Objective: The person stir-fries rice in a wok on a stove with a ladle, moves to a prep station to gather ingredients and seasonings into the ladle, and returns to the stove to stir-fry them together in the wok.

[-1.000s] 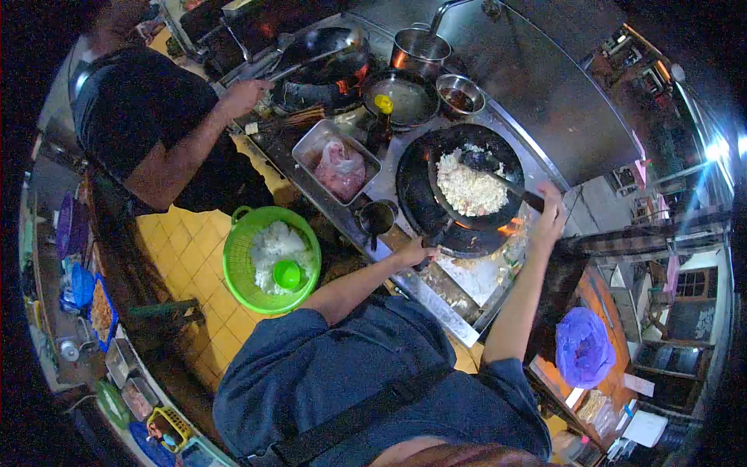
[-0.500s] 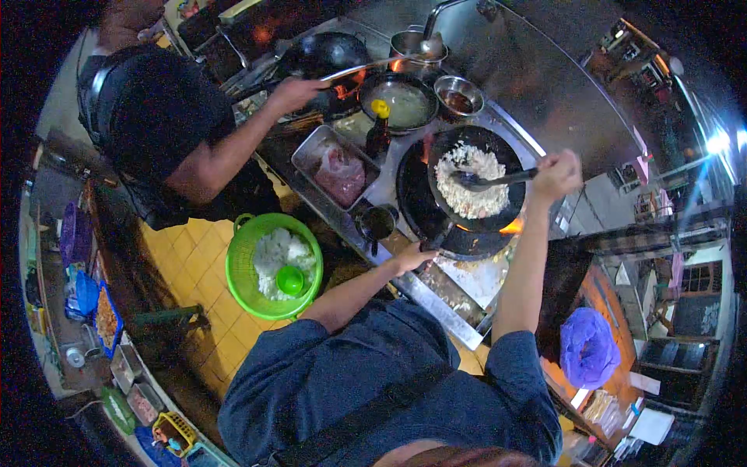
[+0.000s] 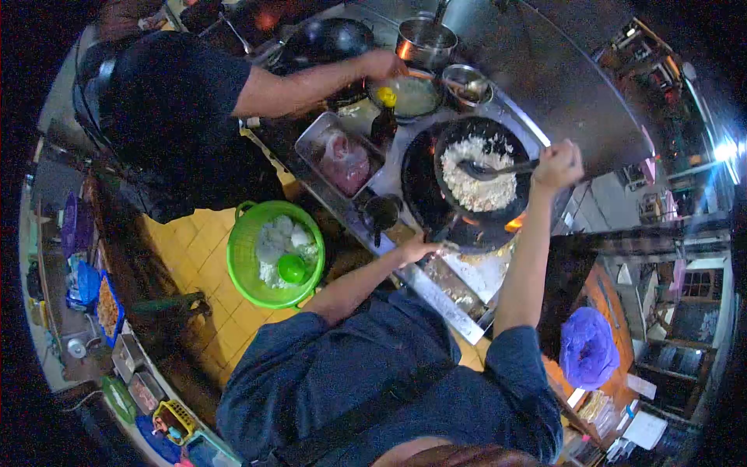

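Note:
Chopped pale food that looks like rice [image 3: 476,196] lies in the black wok [image 3: 511,146] over a lit burner. My right hand [image 3: 559,166], closed around the handle of a dark ladle [image 3: 513,167], is at the wok's right; the ladle's bowl rests in the food. Below the wok, my left hand [image 3: 419,249] is closed at the pan handle, slightly blurred. A dark small pot [image 3: 381,214] stands just above and left of that hand. Flames show at the wok's lower right.
A metal tray [image 3: 317,137] with bagged meat and a yellow-capped bottle [image 3: 384,123] stand left of the wok. A green basket [image 3: 243,268] holds white food and a green cup. A co-worker [image 3: 163,117] reaches over a pan [image 3: 416,95]. A purple bag [image 3: 589,348] lies right.
The co-worker's arm has stretched right over the pans, towards the small metal bowl. My right hand has moved up and right with the ladle. The wok's food has shifted.

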Demonstrator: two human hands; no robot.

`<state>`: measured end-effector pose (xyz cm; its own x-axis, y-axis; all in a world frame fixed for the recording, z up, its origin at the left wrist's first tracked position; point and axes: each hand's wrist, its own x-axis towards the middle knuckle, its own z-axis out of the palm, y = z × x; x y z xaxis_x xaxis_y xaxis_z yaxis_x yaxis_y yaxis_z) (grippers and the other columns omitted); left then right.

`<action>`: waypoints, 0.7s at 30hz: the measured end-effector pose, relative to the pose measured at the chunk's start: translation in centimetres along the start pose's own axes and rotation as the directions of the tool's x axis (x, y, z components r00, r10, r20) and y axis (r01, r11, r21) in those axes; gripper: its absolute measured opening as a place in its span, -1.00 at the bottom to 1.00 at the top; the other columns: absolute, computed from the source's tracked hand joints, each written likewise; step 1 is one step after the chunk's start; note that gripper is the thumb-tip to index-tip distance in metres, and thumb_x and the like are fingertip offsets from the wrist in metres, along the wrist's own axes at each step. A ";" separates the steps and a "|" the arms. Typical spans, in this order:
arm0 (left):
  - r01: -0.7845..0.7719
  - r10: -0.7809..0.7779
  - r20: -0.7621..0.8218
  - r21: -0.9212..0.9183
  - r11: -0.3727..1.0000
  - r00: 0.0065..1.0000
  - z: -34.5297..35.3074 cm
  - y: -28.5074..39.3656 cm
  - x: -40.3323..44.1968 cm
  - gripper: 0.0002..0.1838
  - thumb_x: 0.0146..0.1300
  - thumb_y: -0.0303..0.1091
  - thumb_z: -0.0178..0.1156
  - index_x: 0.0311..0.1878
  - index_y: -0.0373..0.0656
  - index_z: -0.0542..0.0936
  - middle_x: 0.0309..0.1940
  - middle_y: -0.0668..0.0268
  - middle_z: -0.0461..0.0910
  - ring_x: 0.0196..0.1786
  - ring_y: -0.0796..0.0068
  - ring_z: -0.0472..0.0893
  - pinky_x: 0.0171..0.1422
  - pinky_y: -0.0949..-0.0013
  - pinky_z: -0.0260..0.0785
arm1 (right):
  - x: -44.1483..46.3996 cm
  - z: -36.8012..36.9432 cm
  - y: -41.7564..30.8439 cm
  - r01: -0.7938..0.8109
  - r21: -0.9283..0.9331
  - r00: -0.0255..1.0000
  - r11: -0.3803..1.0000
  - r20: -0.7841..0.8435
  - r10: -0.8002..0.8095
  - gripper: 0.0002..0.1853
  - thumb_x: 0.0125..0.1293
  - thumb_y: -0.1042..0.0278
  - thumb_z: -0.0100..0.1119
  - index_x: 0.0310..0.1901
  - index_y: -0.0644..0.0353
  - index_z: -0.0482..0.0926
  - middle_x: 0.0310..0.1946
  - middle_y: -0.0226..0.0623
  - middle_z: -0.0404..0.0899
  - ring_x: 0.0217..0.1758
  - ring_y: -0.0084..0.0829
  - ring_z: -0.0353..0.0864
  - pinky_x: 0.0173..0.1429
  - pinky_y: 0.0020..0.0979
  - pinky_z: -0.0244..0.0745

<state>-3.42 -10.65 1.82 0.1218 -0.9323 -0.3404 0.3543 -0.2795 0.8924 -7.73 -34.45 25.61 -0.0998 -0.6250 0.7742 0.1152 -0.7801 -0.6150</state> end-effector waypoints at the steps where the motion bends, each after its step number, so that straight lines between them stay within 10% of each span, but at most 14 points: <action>1: 0.027 -0.027 0.004 -0.003 1.000 1.000 0.0 -0.7 -0.5 -0.78 0.17 -0.19 0.16 -0.27 -0.14 0.52 -0.47 0.38 0.51 -0.45 0.60 0.46 -0.31 0.47 0.31 | 0.0 0.4 -0.9 -0.341 0.339 0.930 0.877 -0.017 0.368 -0.77 0.21 0.44 -0.07 -0.60 0.26 0.30 -0.79 -0.38 0.23 -0.78 -0.61 0.18 -0.71 -0.56 0.09; 3: 0.148 -0.154 0.062 0.099 0.984 0.986 -0.7 -0.7 0.5 -0.72 0.19 -0.17 0.13 -0.13 -0.13 0.50 -0.40 0.40 0.52 -0.37 0.61 0.46 -0.26 0.45 0.32 | 2.4 0.2 -1.0 -0.326 0.250 0.943 0.912 0.161 0.292 -0.80 0.22 0.42 -0.05 -0.55 0.27 0.34 -0.77 -0.39 0.25 -0.76 -0.61 0.18 -0.70 -0.54 0.11; 21: 0.011 -0.007 0.071 -0.058 0.998 0.997 -0.2 -0.2 0.8 -0.75 0.15 -0.24 0.19 -0.20 -0.14 0.42 -0.50 0.40 0.45 -0.47 0.61 0.45 -0.43 0.45 0.35 | 1.3 0.4 -7.3 -0.337 0.264 0.937 0.904 0.002 0.349 -0.77 0.23 0.38 -0.06 -0.55 0.28 0.33 -0.82 -0.38 0.21 -0.80 -0.60 0.15 -0.74 -0.53 0.03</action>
<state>-3.18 -11.28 1.30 0.0529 -0.9444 -0.3244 0.4088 -0.2759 0.8699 -8.29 -29.58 31.20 -0.0517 -0.8580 0.5111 0.3986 -0.4870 -0.7772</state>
